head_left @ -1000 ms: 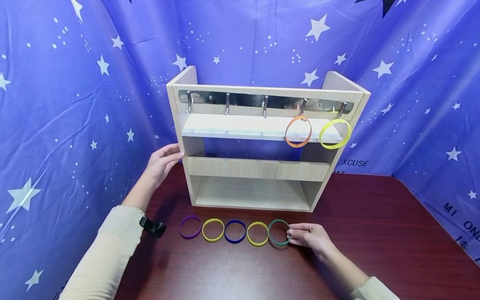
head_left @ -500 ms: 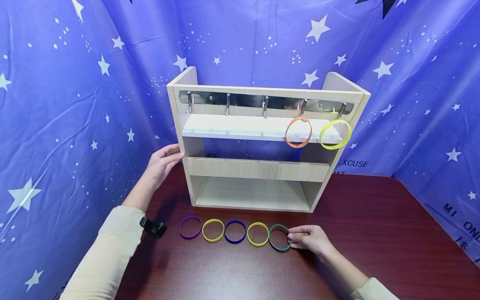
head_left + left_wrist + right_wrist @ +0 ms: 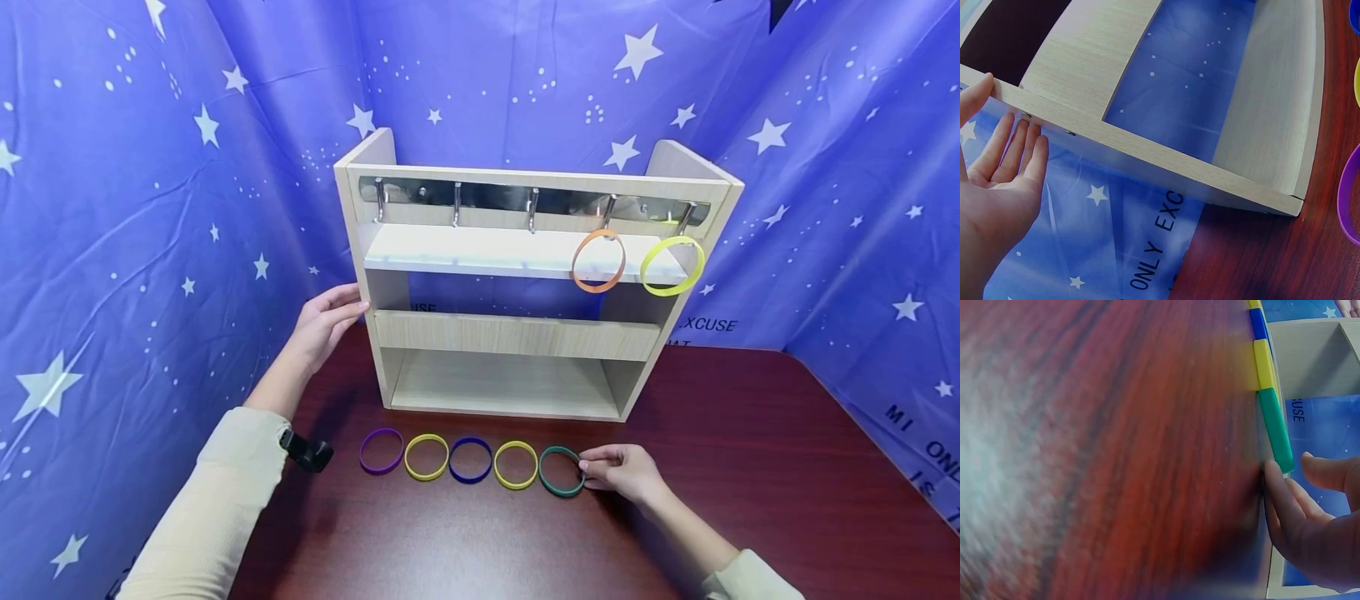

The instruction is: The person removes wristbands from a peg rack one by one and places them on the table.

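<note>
My right hand (image 3: 626,475) is at the right edge of a green wristband (image 3: 561,494) lying on the table. In the right wrist view the fingertips meet the end of the green wristband (image 3: 1275,428), while the thumb stands apart from it. My left hand (image 3: 322,329) touches the left side of a pale wooden shelf unit (image 3: 517,335); its thumb rests at the front edge and the other fingers are stretched along the side panel. Left of the green one, in a row, lie a yellow wristband (image 3: 515,486), a blue one, another yellow one and a purple wristband (image 3: 381,472).
A metal strip with several hooks (image 3: 532,210) crosses the top of the shelf unit. An orange wristband (image 3: 597,289) and a yellow wristband (image 3: 667,292) hang from the two rightmost hooks. Blue star-patterned cloth (image 3: 150,250) encloses the dark red table (image 3: 750,467).
The green wristband has come down onto the table at the right end of the row, and my right hand has drawn slightly to the right. My left hand has stayed at the shelf side.
</note>
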`<state>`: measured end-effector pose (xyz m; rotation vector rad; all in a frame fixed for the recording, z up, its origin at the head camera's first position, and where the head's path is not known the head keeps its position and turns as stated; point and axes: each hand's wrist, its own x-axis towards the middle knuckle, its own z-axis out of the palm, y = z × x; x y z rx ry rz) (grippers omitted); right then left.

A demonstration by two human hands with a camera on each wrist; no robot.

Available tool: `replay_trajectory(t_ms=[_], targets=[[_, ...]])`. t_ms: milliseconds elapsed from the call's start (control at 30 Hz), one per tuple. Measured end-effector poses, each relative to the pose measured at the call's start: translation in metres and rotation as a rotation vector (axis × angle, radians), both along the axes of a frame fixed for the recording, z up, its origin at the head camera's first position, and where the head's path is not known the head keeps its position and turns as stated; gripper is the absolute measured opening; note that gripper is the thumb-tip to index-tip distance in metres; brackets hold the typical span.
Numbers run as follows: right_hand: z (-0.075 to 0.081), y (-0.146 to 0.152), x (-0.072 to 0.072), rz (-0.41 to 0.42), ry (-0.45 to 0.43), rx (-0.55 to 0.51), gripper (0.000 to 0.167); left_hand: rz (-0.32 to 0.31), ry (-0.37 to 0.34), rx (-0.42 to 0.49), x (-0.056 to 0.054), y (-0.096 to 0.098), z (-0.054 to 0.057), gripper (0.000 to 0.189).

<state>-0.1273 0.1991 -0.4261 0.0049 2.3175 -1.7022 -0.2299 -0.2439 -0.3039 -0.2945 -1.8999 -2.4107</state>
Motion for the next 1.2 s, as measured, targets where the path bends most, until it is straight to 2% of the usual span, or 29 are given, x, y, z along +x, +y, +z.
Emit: replay_trajectory(t_ms=[367,733,967,1200], targets=[[0.013,0.001,-0.005,0.002,0.054,0.077,0.038,0.006,0.001,0.002,0.001,-0.001,0.001,0.029],[0.041,0.008,-0.018,-0.001,0.098,-0.040,0.045,0.020,-0.005,-0.024,0.003,0.001,0.000,0.023],[0.058,0.010,-0.024,0.003,0.153,-0.030,0.048,0.022,-0.004,-0.002,0.004,0.002,-0.002,0.026],[0.073,0.009,-0.029,-0.030,0.175,-0.044,0.047,0.021,0.006,0.006,0.002,0.001,-0.001,0.028]])
